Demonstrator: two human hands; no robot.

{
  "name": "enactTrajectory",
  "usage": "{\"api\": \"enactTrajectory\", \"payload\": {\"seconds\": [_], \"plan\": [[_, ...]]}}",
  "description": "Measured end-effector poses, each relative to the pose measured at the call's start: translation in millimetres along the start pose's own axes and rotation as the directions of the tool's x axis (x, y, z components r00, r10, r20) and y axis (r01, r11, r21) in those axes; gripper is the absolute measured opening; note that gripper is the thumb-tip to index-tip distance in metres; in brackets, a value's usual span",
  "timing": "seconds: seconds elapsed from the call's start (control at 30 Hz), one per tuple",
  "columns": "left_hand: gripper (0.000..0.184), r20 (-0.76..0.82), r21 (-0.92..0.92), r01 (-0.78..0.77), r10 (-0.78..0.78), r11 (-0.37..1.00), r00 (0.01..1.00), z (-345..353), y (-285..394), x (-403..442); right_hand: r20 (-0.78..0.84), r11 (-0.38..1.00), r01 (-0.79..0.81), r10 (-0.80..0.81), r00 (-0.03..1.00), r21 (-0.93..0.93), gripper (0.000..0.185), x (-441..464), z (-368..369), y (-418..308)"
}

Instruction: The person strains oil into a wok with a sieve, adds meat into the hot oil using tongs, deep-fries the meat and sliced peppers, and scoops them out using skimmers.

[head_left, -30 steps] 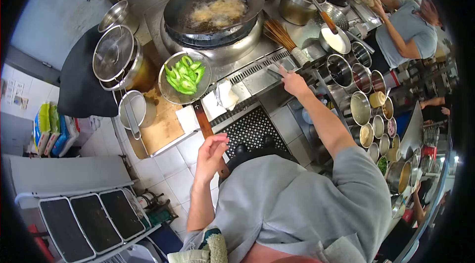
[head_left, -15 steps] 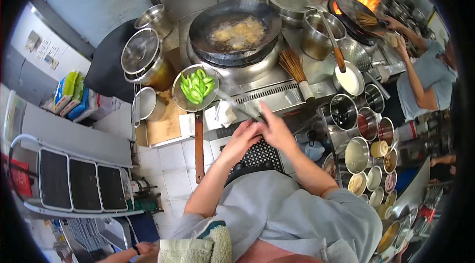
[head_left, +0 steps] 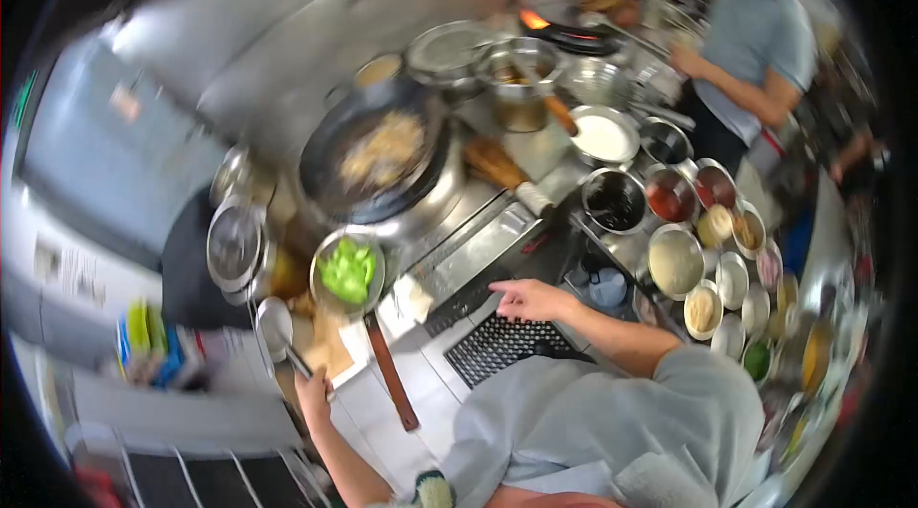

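Lower left: gripping metal handle (head_left: 298, 363) in left hand (head_left: 314, 395), fingers closed, near metal pot (head_left: 274, 323). Centre: pointing with right hand (head_left: 534, 301), other fingers loosely curled, near black mat (head_left: 497, 347).

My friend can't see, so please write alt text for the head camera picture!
In a kitchen, a person's left hand holds a handle, and the right hand, index finger out, hovers above a black mat. Beyond them, food sits in a wok, green vegetables in a strainer.
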State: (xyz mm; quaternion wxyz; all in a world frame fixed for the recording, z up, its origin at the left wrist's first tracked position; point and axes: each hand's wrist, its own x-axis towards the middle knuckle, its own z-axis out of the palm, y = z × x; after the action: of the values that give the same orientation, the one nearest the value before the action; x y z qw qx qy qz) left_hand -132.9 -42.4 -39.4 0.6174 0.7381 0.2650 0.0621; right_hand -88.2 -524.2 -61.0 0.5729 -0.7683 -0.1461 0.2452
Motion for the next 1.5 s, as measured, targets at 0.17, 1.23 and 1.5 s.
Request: {"api": "enactTrajectory", "payload": {"seconds": [0.17,1.23,1.5], "plan": [[0.026,-0.131,0.434,-0.007,0.071,0.901,0.989,-54.1,-20.1,98.7,0.157,0.995,0.08,-0.071,0.985,-0.053,0.051,44.0,55.2,-44.3],[0.069,0.541,0.294,0.341,-0.449,0.893,0.711,-82.3,-194.8,46.1,-0.928,0.876,0.458,-0.284,0.241,-0.149,0.027,-6.9,-88.8,-107.9],[0.063,0.42,0.806,-0.261,-0.203,0.532,0.884,-12.9,-54.1,-80.4,-0.892,0.753,-0.516,-0.21,0.4,-0.409,0.077,56.2,-236.7,-100.8]]}}
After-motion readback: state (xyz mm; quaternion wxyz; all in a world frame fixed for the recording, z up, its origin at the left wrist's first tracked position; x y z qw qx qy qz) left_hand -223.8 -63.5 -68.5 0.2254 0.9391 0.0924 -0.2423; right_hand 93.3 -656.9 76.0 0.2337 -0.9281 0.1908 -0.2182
